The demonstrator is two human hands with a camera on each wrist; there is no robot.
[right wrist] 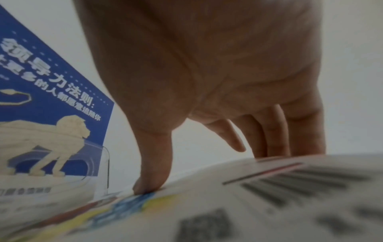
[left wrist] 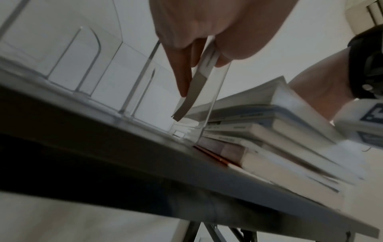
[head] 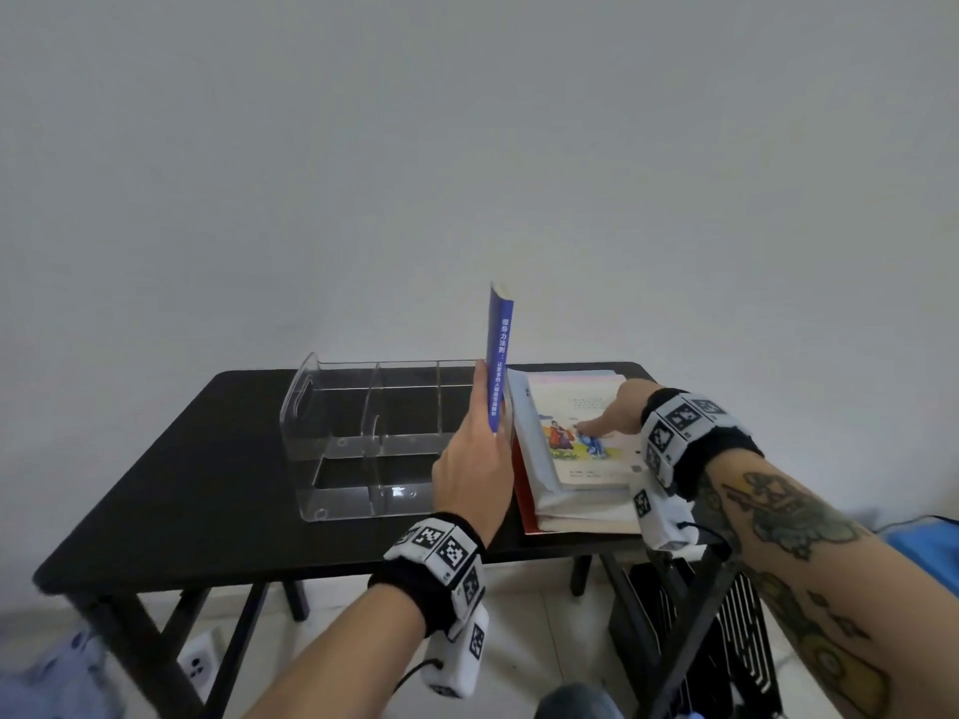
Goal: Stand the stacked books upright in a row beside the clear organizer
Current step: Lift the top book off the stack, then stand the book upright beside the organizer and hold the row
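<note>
left hand (head: 475, 467) round upright blue book (head: 498, 363)

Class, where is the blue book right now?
In the head view, the blue book stands upright in the left hand, between the clear organizer and the stack of books.

Your way left blocked by clear organizer (head: 363, 433), blue book (head: 499, 365) upright at its right wall, book stack (head: 576, 459) tight beside, bare table (head: 181, 485) near-left.
</note>
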